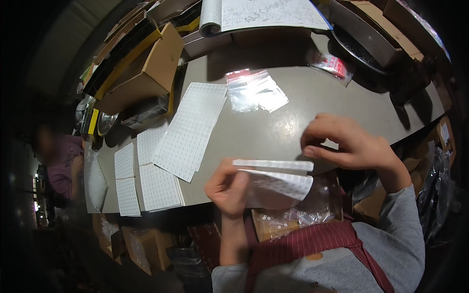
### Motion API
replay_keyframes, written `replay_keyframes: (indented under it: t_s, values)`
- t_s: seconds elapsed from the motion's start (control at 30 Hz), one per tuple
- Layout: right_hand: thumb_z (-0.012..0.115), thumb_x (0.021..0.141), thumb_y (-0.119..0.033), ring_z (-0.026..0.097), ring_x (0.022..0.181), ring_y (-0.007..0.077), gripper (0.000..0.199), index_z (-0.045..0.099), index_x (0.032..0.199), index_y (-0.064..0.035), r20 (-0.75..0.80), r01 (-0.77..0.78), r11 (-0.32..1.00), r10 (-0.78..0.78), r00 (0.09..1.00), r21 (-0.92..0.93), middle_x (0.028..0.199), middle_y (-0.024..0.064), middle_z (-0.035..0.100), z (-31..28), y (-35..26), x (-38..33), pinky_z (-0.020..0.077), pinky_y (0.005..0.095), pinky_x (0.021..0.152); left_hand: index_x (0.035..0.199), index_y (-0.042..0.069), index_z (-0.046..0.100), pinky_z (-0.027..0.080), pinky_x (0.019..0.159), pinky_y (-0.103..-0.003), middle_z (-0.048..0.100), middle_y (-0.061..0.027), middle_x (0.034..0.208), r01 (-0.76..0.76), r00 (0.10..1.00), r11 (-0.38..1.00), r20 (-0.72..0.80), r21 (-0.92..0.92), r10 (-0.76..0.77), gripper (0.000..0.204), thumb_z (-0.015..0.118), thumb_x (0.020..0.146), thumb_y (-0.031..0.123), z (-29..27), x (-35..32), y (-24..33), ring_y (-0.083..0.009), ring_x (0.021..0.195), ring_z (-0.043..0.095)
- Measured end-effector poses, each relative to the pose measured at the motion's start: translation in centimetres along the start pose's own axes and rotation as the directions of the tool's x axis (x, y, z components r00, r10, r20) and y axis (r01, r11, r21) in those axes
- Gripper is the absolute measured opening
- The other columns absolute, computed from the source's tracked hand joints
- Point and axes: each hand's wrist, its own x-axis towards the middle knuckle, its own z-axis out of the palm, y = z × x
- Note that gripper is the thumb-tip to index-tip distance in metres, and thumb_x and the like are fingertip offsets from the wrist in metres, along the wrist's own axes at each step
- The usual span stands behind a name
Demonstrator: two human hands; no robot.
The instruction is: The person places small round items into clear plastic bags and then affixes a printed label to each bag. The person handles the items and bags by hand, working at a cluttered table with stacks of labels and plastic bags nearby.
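My left hand [228,191] grips a white label sheet [288,184] between thumb and fingers at its left end. The sheet is bent over on itself, so two layers show, and rows of small dark marks run across the lower one. To its upper right, apart from the sheet, hovers my right hand [349,144]. Its fingers curl in and the thumb and index tips come close together; whatever they may pinch is too small to make out. Left of my hands lie long label sheets [193,129], overlapping shorter stacks of label sheets [159,188].
Clear zip bags [256,93] lie mid-table, and a red-and-clear packet [332,66] lies farther right. Cardboard boxes [159,63] and an open pad [273,13] line the back. A box with small white pieces [273,225] is below the table edge. Another person [66,163] is far left.
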Motion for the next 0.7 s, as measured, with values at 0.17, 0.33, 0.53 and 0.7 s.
replay_keyframes:
  t_s: [0.17, 0.33, 0.53, 0.7]
  values:
    - [0.065, 0.098, -0.023, 0.061, 0.099, 0.0320, 0.023, 0.063, 0.105, -0.0015, -0.093, 0.164, 0.983, -0.156, 0.983, 0.084, 0.101, 0.0149, 0.064, 2.0, -0.7, 3.9, 0.0497, 0.0419, 0.087, 0.097, -0.005, 0.071, 0.054, 0.081, -0.033, 0.074, -0.0149, 0.099, -0.161, 0.973, 0.884, 0.220, 0.438, 0.068, 0.012, 0.068, 0.086, -0.005, 1.3, 0.9, 0.4, -0.0248, 0.090, 0.070]
    - [0.066, 0.095, -0.020, 0.061, 0.102, 0.0389, 0.022, 0.062, 0.103, 0.0005, 0.019, 0.132, 0.982, -0.136, 0.991, 0.137, 0.099, 0.0196, 0.063, 2.3, -1.5, 6.2, 0.0489, 0.0466, 0.091, 0.095, -0.002, 0.070, 0.054, 0.079, -0.035, 0.073, -0.0155, 0.096, -0.221, 0.959, 0.838, 0.265, 0.500, 0.095, 0.012, 0.073, 0.083, -0.003, 0.7, 0.7, 0.1, -0.0278, 0.087, 0.069]
    - [0.067, 0.089, -0.013, 0.060, 0.102, 0.0392, 0.021, 0.061, 0.104, 0.0009, -0.024, 0.227, 0.968, -0.225, 0.974, 0.107, 0.100, 0.0182, 0.063, 3.0, -0.9, 6.6, 0.0487, 0.0460, 0.091, 0.094, -0.002, 0.070, 0.054, 0.075, -0.034, 0.072, -0.0143, 0.094, -0.170, 0.965, 0.848, 0.258, 0.502, 0.041, 0.011, 0.073, 0.083, -0.002, 0.7, 0.9, 0.4, -0.0272, 0.084, 0.069]
    - [0.063, 0.075, 0.002, 0.064, 0.099, 0.0378, 0.038, 0.059, 0.112, -0.0040, -0.272, 0.207, 0.975, -0.223, 0.936, -0.087, 0.103, 0.0165, 0.065, 2.3, 4.4, 8.0, 0.0518, 0.0453, 0.083, 0.095, -0.003, 0.070, 0.054, 0.070, -0.031, 0.070, -0.0140, 0.090, 0.012, 0.987, 0.869, 0.132, 0.495, -0.089, 0.010, 0.073, 0.086, 0.000, 0.9, 0.6, 0.2, -0.0233, 0.078, 0.067]
